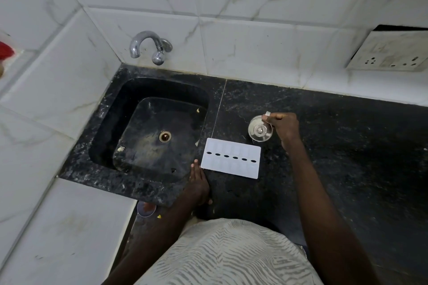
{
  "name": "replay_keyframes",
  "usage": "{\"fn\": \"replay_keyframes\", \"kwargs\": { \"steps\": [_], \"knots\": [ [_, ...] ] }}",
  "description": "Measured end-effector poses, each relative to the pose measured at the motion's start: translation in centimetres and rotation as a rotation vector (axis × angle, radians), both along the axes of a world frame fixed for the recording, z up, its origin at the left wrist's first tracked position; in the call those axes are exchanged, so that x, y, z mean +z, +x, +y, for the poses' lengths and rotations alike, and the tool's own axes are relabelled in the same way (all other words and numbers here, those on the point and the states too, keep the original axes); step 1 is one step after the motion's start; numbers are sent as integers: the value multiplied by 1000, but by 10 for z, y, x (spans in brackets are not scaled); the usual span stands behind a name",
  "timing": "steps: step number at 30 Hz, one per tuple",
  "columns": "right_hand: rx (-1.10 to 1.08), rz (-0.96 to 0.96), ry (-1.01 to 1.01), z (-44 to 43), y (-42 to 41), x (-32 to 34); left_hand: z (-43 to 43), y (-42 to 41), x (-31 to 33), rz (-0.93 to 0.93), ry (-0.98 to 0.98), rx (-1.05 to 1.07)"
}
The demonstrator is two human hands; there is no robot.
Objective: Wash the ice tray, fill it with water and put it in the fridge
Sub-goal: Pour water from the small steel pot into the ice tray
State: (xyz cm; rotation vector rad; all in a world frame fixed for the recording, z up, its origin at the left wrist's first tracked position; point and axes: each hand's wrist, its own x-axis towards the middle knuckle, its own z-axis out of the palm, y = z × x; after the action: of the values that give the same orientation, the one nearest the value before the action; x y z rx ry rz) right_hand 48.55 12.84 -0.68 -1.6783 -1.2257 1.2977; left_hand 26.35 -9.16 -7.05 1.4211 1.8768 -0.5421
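A white ice tray (231,158) lies flat on the black granite counter (335,146), just right of the sink (148,127). Its compartments are faint and a row of dark oval slots runs along its middle. My left hand (196,183) rests on the counter with straight fingers, its fingertips just left of the tray's near corner. My right hand (283,126) has its fingers curled on the rim of a small steel container (259,131) standing behind the tray. A chrome tap (148,46) sticks out of the tiled wall above the sink. No water runs from it.
The black sink basin has a round drain (165,136) and a few bits of debris. White marble-look tiles cover the walls and the left ledge. A socket plate (391,53) hangs on the wall at the far right. Something red (5,50) sits at the left edge.
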Motion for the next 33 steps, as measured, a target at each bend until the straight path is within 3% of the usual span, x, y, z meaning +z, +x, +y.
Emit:
{"fn": "replay_keyframes", "kwargs": {
  "steps": [33],
  "knots": [
    [159, -78, 110, -10, -31, -2, -1, -1, -6, 1, 18, -10]
  ]
}}
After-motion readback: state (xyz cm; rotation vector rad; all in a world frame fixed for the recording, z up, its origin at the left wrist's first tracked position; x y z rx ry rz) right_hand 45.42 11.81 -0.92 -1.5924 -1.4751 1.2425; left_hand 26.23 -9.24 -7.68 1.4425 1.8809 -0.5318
